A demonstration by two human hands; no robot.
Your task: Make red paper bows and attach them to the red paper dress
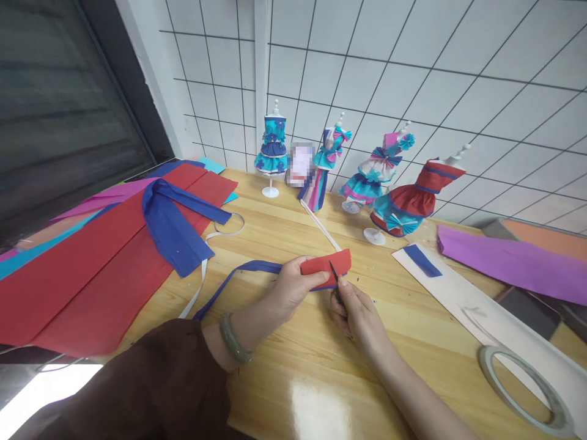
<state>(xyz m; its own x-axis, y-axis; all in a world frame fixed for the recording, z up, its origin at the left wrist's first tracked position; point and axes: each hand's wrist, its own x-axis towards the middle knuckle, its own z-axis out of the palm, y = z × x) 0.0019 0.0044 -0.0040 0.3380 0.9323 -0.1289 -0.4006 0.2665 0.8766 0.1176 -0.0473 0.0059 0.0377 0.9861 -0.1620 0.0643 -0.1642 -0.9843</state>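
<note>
My left hand [293, 287] is closed on a folded piece of red crepe paper [342, 258], its thumb pressed flat on the front. A blue edge shows along the bottom of this piece, and a long blue strip [233, 272] trails left from behind the hand. My right hand [360, 308] grips small dark scissors [334, 271], whose slim tip lies over the red paper. Most of their handle is hidden by my fingers, so how far the blades are apart cannot be made out.
Several miniature dress forms in paper dresses, such as a blue one [274, 146], stand along the tiled wall. Red paper sheets [105, 263] with a blue piece [169, 232] lie left. At right are a white strip [472, 299], purple paper [509, 263] and a tape roll [486, 360].
</note>
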